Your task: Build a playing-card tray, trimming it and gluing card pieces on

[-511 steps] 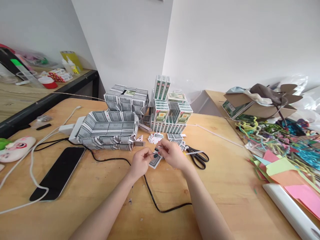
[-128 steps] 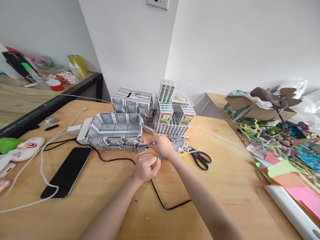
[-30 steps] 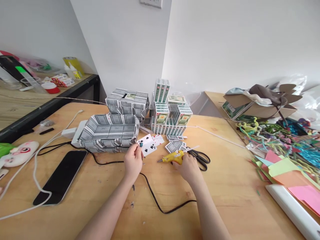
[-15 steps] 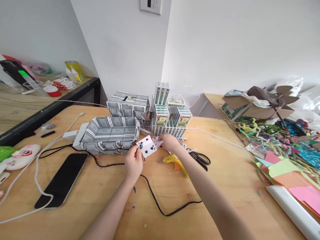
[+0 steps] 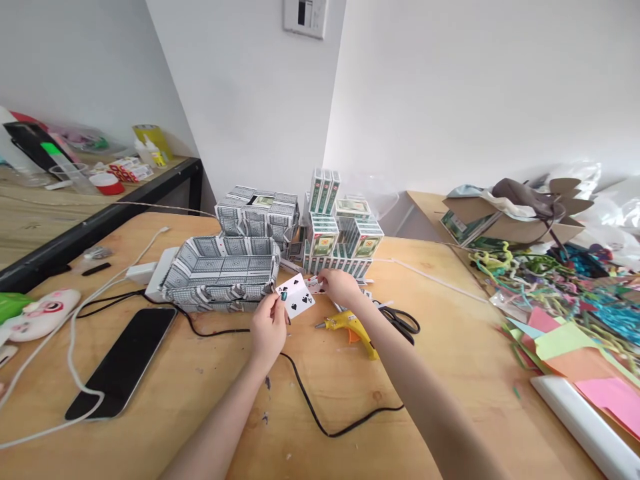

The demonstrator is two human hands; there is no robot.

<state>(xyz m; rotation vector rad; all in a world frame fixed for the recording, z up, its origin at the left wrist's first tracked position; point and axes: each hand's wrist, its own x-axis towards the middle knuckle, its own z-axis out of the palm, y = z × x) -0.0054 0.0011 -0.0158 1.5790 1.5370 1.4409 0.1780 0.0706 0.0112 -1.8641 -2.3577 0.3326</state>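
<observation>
My left hand point(image 5: 269, 328) pinches a playing card point(image 5: 296, 297), the four of spades, face up and creased across its middle. My right hand point(image 5: 340, 287) reaches just beyond it, with thumb and fingers closed at the edge of another playing card point(image 5: 315, 285) lying low by the table; part of that card is hidden. Left of my hands stands an open tray folded from grey-backed cards point(image 5: 220, 270), with a closed block of the same cards point(image 5: 257, 210) behind it. Below my right forearm lies a yellow glue gun point(image 5: 350, 325).
Stacked card boxes point(image 5: 323, 233) rise behind my hands. Black scissors point(image 5: 403, 320) lie right of the glue gun, whose black cord point(image 5: 320, 423) loops across the table. A phone point(image 5: 123, 363) and white cables lie left. Coloured paper point(image 5: 575, 340), pipe cleaners and a cardboard box point(image 5: 510, 220) fill the right.
My view has tilted up slightly. Both hands keep nearly the same places; the four of spades has shifted a little to the right.
</observation>
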